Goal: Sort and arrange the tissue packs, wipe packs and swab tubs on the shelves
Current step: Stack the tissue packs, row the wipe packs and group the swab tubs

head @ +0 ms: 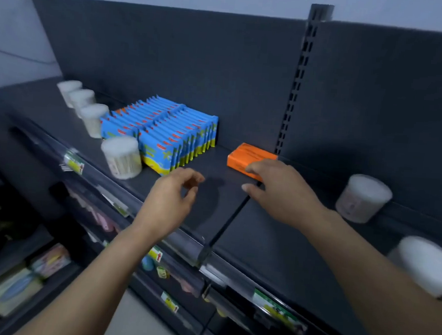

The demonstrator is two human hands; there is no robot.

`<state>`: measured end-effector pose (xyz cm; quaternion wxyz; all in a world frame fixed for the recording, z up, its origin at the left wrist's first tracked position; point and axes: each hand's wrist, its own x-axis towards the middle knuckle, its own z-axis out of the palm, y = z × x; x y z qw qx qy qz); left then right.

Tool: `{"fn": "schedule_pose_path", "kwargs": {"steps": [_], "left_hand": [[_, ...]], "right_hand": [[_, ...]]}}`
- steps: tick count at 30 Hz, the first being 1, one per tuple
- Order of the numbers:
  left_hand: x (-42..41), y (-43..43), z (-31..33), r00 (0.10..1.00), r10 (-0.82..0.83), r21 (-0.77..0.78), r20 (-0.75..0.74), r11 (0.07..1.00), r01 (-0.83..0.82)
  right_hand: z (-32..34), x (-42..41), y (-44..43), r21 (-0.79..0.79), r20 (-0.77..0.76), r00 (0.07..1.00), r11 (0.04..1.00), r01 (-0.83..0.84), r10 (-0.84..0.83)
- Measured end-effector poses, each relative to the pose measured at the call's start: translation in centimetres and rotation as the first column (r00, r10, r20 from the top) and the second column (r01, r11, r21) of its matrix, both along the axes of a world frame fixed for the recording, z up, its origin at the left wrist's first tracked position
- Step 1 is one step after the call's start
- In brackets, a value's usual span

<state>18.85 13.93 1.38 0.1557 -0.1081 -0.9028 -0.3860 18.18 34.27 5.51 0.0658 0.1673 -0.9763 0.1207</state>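
Right hand [279, 189] on orange pack [250, 153], can't tell if gripping. Left hand [169, 203] loose, empty. Risk: shoving pack left topples blue packs [169, 137] or the swab tub [121, 157].

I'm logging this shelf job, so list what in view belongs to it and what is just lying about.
Belongs to the job:
orange pack, touched by the right hand
blue packs in rows
left swab tubs beside them
right swab tubs
left hand, holding nothing

Just lying about:
price labels
lower-shelf goods
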Motion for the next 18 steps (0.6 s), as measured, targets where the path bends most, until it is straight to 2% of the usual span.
{"fn": "schedule_pose_path", "kwargs": {"steps": [5, 11, 13, 18], "left_hand": [[-0.6, -4.0, 0.2, 0.988, 0.151, -0.021, -0.02, 0.988, -0.152], [-2.0, -8.1, 0.6, 0.954, 0.299, -0.027, -0.011, 0.954, -0.299], [-3.3, -8.2, 0.6, 0.959, 0.282, -0.017, -0.017, 0.959, -0.282], [-8.0, -7.2, 0.5, 0.995, 0.094, -0.023, -0.015, 0.995, -0.095]], "right_hand": [[-0.7, -4.3, -3.6, -0.074, -0.018, 0.992, 0.989, -0.126, 0.125], [-1.4, -8.7, -6.3, -0.009, 0.066, 0.99, 0.992, -0.125, 0.125], [-1.8, -9.8, -6.5, -0.006, 0.088, 0.992, 0.996, -0.094, 0.094], [-3.0, -12.7, -5.7, 0.012, 0.087, 0.995, 0.999, 0.049, -0.05]]}}
